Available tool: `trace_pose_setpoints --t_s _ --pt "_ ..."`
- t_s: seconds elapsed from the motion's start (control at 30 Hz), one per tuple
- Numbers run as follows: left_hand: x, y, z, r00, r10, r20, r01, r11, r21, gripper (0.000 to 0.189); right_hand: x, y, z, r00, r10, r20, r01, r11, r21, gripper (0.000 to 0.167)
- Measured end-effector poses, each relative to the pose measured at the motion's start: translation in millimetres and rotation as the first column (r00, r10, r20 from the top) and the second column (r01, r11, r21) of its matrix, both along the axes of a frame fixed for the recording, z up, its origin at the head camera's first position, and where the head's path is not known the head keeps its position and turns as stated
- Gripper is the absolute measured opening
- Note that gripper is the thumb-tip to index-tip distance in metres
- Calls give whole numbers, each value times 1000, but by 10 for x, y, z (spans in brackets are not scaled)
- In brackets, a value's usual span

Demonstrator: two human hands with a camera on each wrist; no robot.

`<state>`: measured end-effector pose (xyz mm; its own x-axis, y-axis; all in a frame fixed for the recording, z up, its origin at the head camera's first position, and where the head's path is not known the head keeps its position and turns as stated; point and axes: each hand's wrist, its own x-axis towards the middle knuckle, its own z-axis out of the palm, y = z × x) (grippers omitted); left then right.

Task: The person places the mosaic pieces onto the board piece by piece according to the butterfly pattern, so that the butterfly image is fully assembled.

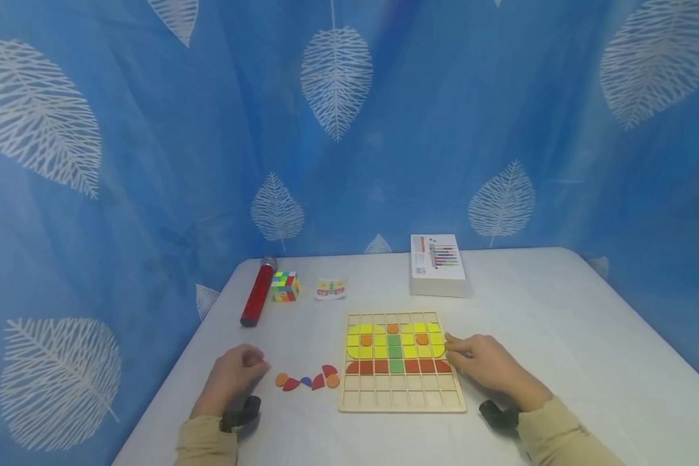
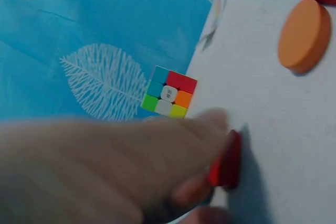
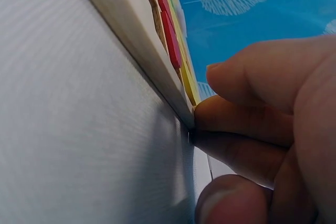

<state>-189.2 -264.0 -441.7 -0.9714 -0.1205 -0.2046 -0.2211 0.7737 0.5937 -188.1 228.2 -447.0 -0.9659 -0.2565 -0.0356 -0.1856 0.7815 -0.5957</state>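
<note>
In the left wrist view my left hand (image 2: pixel 131 166) pinches a small red piece (image 2: pixel 227 161) between thumb and fingers, close over the white table. Beside that hand lie loose pieces: an orange disc (image 1: pixel 281 379), a blue piece (image 1: pixel 306 381) and several red quarter-round ones. My right hand (image 1: pixel 483 362) is at the right side of a wooden grid board (image 1: pixel 402 401), its fingertips (image 3: pixel 212 113) touching the edge. Set in the board's cells are yellow pieces (image 1: pixel 352 351), orange discs (image 1: pixel 393 329), a green column (image 1: pixel 395 353) and a red row (image 1: pixel 367 367).
Behind the board lies a small picture card (image 1: pixel 331 289) with a similar coloured pattern. A puzzle cube (image 1: pixel 285 287) and a red microphone (image 1: pixel 259 294) are at the back left. A white box (image 1: pixel 438 265) stands at the back right, before a blue leaf-patterned curtain (image 1: pixel 373 181).
</note>
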Motion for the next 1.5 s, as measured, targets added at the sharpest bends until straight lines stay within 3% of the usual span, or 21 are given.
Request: trace_pose_setpoints --t_s 0.2,0.5,0.67,0.77,0.8,0.87,0.97,1.03,1.1,1.17,1.23,1.33,1.37,1.5 --pt "-30 4 -38 996 -86 -2 86 996 -14 27 -8 -5 -1 1000 -9 3 9 1000 0 34" --pt "-16 46 -62 991 -133 7 133 991 -3 25 -15 3 -41 1000 -9 6 9 1000 3 34" --pt "-7 280 -37 990 -113 -82 117 992 39 18 -13 13 -30 1000 -14 13 14 1000 3 35" --pt "36 574 -33 974 -140 -179 161 981 107 16 -12 16 -20 1000 -6 9 6 1000 12 35" --pt "58 677 -37 961 -174 -216 202 972 117 16 -11 14 -16 1000 -6 9 6 1000 13 35" --pt "107 869 -49 914 -271 -302 308 948 81 15 -9 9 -9 1000 -6 9 6 1000 11 35" --pt "178 1083 -66 805 -426 -413 452 891 -38 15 -7 13 -4 1000 3 3 -3 1000 11 35" --pt "212 1161 -79 730 -505 -460 501 854 -142 15 -6 15 -2 1000 1 5 -1 1000 2 35" --pt "232 1203 -89 676 -568 -471 539 816 -210 15 -8 22 -6 1000 5 -1 -5 1000 5 35" --pt "239 1225 -92 634 -625 -455 572 775 -268 15 -10 30 -13 1000 0 -2 0 1000 9 35" --pt "239 1238 -85 598 -677 -430 602 733 -318 16 -10 35 -18 1000 -7 1 7 1000 13 35" --pt "242 1246 -73 567 -725 -391 617 688 -382 19 -14 38 -21 1000 -9 3 9 1000 9 34" --pt "245 1244 -74 566 -725 -393 614 689 -385 20 -14 35 -21 1000 -7 2 7 1000 6 34" --pt "267 1208 -75 572 -682 -456 561 731 -389 18 -8 20 -12 1000 -3 -5 3 1000 2 33"
